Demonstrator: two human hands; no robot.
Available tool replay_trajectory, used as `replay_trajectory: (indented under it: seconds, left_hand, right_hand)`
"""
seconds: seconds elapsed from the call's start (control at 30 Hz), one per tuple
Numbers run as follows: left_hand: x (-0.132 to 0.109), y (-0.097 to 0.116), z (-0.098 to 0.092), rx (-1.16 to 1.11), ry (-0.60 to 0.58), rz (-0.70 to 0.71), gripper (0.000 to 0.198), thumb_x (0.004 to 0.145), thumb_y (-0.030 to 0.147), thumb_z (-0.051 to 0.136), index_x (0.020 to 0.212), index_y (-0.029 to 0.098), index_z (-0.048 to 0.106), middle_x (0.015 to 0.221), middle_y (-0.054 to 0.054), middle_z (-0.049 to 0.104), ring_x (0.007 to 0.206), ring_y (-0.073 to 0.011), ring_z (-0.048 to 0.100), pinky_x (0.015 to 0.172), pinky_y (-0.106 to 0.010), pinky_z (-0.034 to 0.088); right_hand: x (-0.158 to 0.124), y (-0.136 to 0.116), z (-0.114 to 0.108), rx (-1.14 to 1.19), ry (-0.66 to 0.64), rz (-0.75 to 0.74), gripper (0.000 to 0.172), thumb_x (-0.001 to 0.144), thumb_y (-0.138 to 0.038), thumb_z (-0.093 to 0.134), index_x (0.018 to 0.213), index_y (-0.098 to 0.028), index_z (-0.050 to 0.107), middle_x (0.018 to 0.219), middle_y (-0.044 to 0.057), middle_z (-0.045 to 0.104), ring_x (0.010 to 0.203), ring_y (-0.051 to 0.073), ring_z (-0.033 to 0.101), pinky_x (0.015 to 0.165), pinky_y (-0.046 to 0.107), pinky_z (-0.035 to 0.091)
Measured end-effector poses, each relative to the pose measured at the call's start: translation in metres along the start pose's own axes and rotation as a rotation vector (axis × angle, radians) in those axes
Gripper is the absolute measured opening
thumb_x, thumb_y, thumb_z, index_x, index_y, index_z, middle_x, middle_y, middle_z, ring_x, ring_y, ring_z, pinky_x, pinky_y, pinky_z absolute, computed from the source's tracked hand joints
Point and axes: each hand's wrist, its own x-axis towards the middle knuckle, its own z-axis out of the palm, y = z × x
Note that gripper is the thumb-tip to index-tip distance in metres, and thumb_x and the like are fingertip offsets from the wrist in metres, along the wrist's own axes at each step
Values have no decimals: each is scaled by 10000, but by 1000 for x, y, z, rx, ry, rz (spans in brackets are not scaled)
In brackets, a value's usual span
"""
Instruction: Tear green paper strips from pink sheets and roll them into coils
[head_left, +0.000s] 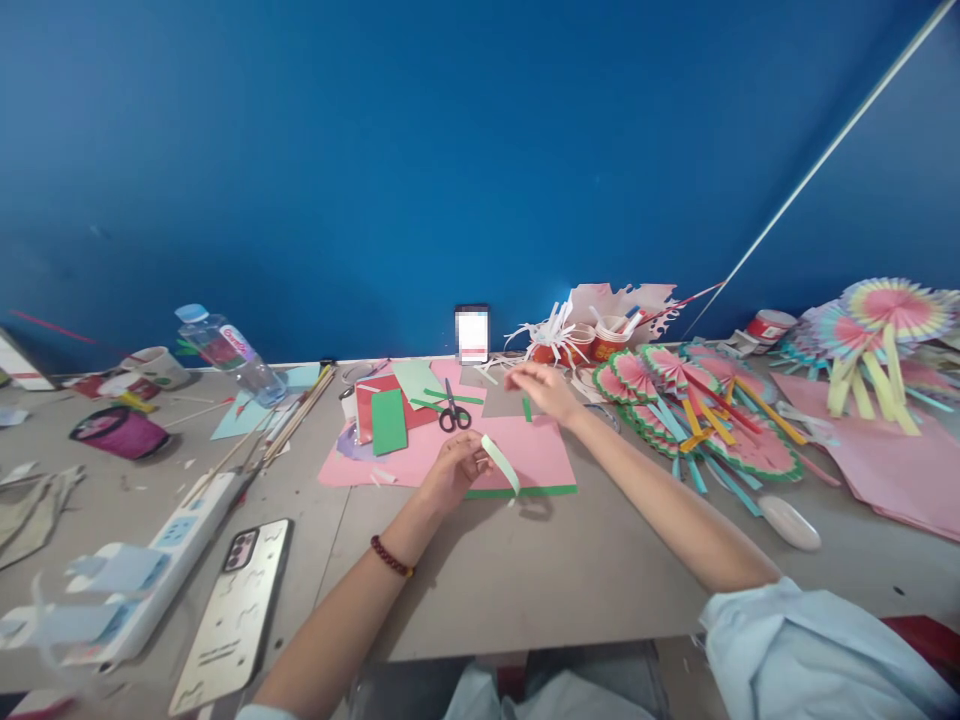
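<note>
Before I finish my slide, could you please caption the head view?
Left hand holds a pale green strip over pink paper near dark scissors, right hand farther forward.

Near the left of the worktop's (525,595) back edge, we see a clear plastic bottle (238,352) with a blue cap, a white cup (159,367) to its left and a purple roll (120,432) nearer us. Toward the front edge at left, we have a power strip (176,540) with white plugs (120,568) in it, beside a phone (234,620) lying camera side up. Midway along the back edge, a second phone (473,335) stands before the blue wall (450,150). Well to our right lies a smooth white oval object (790,523).
</note>
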Motion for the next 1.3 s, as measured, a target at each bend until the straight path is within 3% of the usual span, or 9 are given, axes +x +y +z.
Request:
replay_trajectory:
  seconds: [0.07,0.1,0.2,0.33,0.6,0.8,0.97,1.13,1.3]
  left_hand:
    - [-1,4,-1,46,-9,17,371,634,418,885,673,160,623,589,-1,652,516,-106,609,525,-207,486]
    - [-1,6,-2,68,-20,24,381,635,438,882,673,159,626,548,6,634,472,-101,584,493,-204,467]
    - [-2,10,-4,132,-46,30,393,668,488,855,708,161,641,498,25,611,344,-82,486,375,-196,356]
    - [-3,14,-4,191,-35,54,410,682,508,849,696,157,637,562,21,628,326,-56,438,345,-191,274]
    - [-5,16,1,265,-31,86,443,627,538,876,663,166,638,483,80,436,403,-49,334,421,-204,264]
    - [-4,29,-1,463,-116,121,303,727,455,798,748,162,726,549,24,557,467,-92,454,484,-227,378]
    - [-13,35,-5,910,38,118,145,798,287,643,774,198,755,650,-30,660,565,-161,571,514,-249,440]
    - [-61,-4,-13,1477,111,428,200,806,117,575,856,233,730,895,-92,732,876,-271,674,776,-377,556]
    - [-100,-50,-19,1898,256,509,314,931,124,454,1140,181,681,1214,-144,705,1128,-316,655,921,-478,555]
  right_hand:
    - [-17,-10,19,196,-400,166,427,907,-550,583,837,-156,732,896,95,771,883,221,708,926,393,533]
    - [-24,-14,26,273,-514,253,456,906,-572,588,825,-147,733,872,95,771,857,216,711,918,383,534]
    - [-40,-14,37,450,-672,443,489,924,-590,565,854,-134,728,842,91,772,782,204,718,871,365,543]
    - [-52,-1,40,668,-796,531,463,970,-538,484,936,-131,702,835,93,771,684,190,698,817,357,539]
    - [-74,11,42,842,-760,448,280,883,-396,636,746,-152,615,630,36,635,608,164,610,625,299,451]
    - [-81,-4,31,795,-655,503,340,741,-408,836,777,-176,590,635,-27,612,606,142,630,573,257,423]
    - [-87,-14,23,541,-522,541,408,683,-483,865,784,-181,609,650,-29,634,593,113,602,576,236,402]
    - [-89,-15,25,258,-374,555,407,629,-475,881,766,-171,647,667,-43,623,620,88,549,644,235,437]
    - [-86,-10,32,134,-373,505,445,606,-534,874,726,-167,652,633,-43,605,591,86,504,580,229,399]
